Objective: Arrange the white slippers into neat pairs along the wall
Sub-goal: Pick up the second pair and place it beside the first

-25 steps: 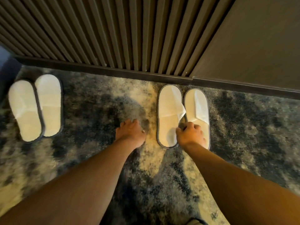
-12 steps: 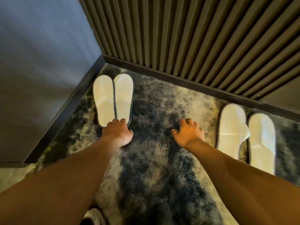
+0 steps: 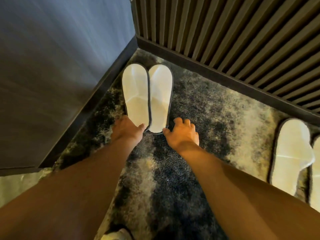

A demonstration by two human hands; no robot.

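Observation:
A pair of white slippers with dark edging lies side by side in the corner, toes toward the slatted wall: the left slipper (image 3: 135,94) and the right slipper (image 3: 160,96). My left hand (image 3: 127,129) rests at the heel of the left slipper, fingers touching it. My right hand (image 3: 181,132) sits just right of the right slipper's heel, fingers spread, thumb at its edge. A second pair stands at the far right: one slipper (image 3: 290,153) whole, the other slipper (image 3: 316,172) cut off by the frame edge.
A dark slatted wall (image 3: 225,32) with a black skirting board (image 3: 216,71) runs along the back. A smooth grey wall (image 3: 60,58) closes the left side. The floor is a mottled grey and cream shaggy rug (image 3: 199,110). Something pale (image 3: 117,235) shows at the bottom edge.
The view swung left from the right-hand pair to the corner pair. My right hand left the right pair's slipper and both hands moved to the heels of the corner pair.

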